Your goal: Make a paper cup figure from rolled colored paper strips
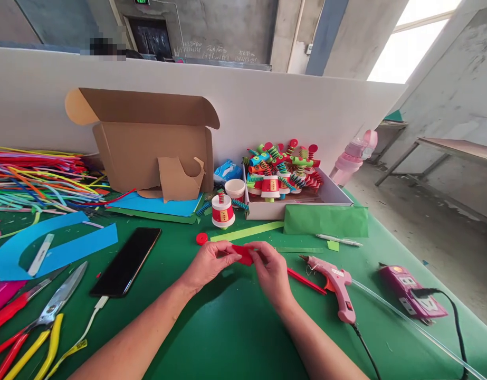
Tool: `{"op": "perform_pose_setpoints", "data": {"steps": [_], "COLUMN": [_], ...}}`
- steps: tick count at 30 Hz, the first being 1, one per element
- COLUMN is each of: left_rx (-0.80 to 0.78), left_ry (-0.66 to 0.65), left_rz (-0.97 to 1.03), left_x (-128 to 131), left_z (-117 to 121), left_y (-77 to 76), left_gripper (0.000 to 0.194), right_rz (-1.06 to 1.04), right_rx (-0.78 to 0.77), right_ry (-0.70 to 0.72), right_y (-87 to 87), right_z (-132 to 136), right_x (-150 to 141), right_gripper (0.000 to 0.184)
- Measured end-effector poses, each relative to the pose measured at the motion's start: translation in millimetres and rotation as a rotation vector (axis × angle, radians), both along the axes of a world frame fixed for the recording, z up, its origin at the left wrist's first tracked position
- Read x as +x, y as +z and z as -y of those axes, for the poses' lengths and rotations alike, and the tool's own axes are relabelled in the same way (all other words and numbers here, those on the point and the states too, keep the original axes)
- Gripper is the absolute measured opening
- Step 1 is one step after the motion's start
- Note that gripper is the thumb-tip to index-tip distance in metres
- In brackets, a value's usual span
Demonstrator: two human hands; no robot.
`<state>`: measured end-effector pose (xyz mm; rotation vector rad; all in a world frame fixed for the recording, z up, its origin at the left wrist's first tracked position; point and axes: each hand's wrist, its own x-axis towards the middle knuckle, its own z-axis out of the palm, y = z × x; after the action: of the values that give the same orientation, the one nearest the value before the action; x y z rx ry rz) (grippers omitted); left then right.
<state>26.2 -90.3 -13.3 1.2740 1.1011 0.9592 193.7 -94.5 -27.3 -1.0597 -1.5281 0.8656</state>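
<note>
Between the fingertips of both hands is a small piece of red paper [243,255], held just above the green tabletop. My left hand [211,262] pinches its left end, and my right hand [271,268] pinches the right end. Just beyond my left hand lies a small red disc [201,239]. Behind that stands an upside-down red and white paper cup [222,211] with coiled pipe-cleaner arms. A red strip [306,281] lies by my right wrist, close to a pink glue gun [334,285].
A box [267,212] of finished cup figures stands at the back, beside a pink bottle [352,158]. At left lie a phone [126,262], scissors [57,301], blue paper strip [13,253] and many pipe cleaners [37,179]. A purple power strip [411,290] sits right.
</note>
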Motion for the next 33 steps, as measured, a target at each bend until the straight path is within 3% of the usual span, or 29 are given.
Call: {"op": "perform_pose_setpoints", "data": {"steps": [3, 8, 16, 27, 30, 33], "left_rx": [-0.093, -0.145, -0.236, -0.264, -0.283, -0.250], "left_ry": [0.061, 0.163, 0.200, 0.161, 0.132, 0.128], "left_rz": [0.102, 0.175, 0.334, 0.333, 0.336, 0.323], "left_x": [2.6, 2.3, 1.1, 1.3, -0.3, -6.4], "left_z": [0.4, -0.8, -0.4, 0.7, 0.0, -2.1], "left_y": [0.8, 0.6, 0.7, -1.4, 0.9, 5.5], "left_gripper": [0.038, 0.041, 0.047, 0.047, 0.045, 0.042], "right_rz": [0.088, 0.121, 0.094, 0.201, 0.156, 0.014], "right_rx": [0.120, 0.128, 0.043, 0.123, 0.090, -0.056], "right_ry": [0.019, 0.034, 0.064, 0.123, 0.082, 0.003], "right_y": [3.4, 6.7, 10.7, 9.2, 9.4, 7.8], "right_z": [-0.1, 1.1, 1.0, 8.0, 7.1, 1.2], "right_x": [2.5, 3.4, 3.7, 2.2, 2.0, 3.3], "right_gripper": [0.025, 0.028, 0.027, 0.024, 0.022, 0.014]}}
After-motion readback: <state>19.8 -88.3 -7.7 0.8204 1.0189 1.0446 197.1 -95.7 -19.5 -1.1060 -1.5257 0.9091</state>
